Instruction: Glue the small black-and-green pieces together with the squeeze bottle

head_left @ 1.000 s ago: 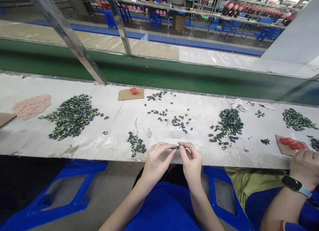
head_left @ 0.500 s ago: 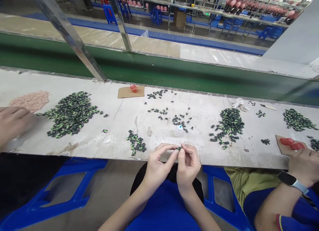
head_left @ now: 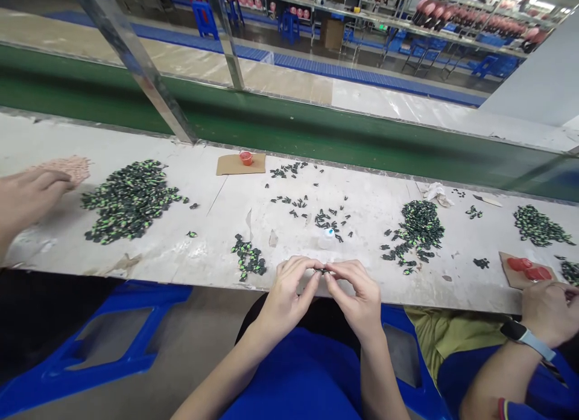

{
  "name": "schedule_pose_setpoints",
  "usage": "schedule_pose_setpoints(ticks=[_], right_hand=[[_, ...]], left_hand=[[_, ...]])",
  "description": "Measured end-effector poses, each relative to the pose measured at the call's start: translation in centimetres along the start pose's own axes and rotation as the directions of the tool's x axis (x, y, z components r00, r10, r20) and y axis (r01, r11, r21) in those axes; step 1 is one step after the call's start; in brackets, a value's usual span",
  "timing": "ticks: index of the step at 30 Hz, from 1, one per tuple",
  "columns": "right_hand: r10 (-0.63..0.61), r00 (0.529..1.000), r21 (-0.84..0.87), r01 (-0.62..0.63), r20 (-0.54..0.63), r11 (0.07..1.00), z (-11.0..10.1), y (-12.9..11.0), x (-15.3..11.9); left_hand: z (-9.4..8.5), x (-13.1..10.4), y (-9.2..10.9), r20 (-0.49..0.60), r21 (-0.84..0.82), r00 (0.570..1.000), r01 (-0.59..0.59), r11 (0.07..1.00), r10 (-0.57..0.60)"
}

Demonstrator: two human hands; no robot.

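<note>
A small dark piece (head_left: 322,271) is pinched between the fingertips of both my hands, just above the table's near edge. My left hand (head_left: 289,293) grips it from the left, my right hand (head_left: 357,296) from the right, thumbs and forefingers nearly meeting. Beyond them stands a small white bottle with a blue tip (head_left: 326,238). Loose dark pieces (head_left: 328,219) lie scattered around and behind the bottle. A small pile of black-and-green pieces (head_left: 248,258) is left of my hands, and a larger pile (head_left: 421,225) lies to the right.
The white table (head_left: 208,239) also bears a big black-and-green heap (head_left: 131,197), a pink heap (head_left: 67,165) and a red cup (head_left: 246,159) on cardboard. A co-worker's hand (head_left: 31,200) is at far left, another (head_left: 549,311) at far right near red cups. A metal post (head_left: 149,76) rises behind.
My right hand has turned and spread outward to the right, its fingertips still at the piece. The co-worker's hand at left has moved toward the pink heap.
</note>
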State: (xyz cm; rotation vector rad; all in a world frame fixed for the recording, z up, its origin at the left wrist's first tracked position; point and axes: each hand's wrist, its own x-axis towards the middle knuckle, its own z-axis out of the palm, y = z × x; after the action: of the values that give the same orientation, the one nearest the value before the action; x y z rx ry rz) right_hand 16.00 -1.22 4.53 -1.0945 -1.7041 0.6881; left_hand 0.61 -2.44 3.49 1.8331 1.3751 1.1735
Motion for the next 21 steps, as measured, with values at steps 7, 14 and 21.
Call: schedule_pose_setpoints(ticks=[7,14,21], right_hand=[[0.003,1.000,0.092,-0.004,0.014,0.996,0.2,0.6,-0.3],[0.120,0.990,0.278,-0.097,-0.067,0.956,1.6,1.1,-1.1],[0.250,0.968,0.383,-0.228,-0.007,0.895,2.1,1.3,-1.0]], left_hand=[[-0.5,0.2,-0.1,0.053,0.093,0.990,-0.136,0.986,0.131],[-0.8,0.5,-0.4,-0.016,0.213,0.965,-0.251,0.944,0.260],[-1.8,0.7,-1.0,0.033,0.165,0.970,-0.245,0.955,0.243]])
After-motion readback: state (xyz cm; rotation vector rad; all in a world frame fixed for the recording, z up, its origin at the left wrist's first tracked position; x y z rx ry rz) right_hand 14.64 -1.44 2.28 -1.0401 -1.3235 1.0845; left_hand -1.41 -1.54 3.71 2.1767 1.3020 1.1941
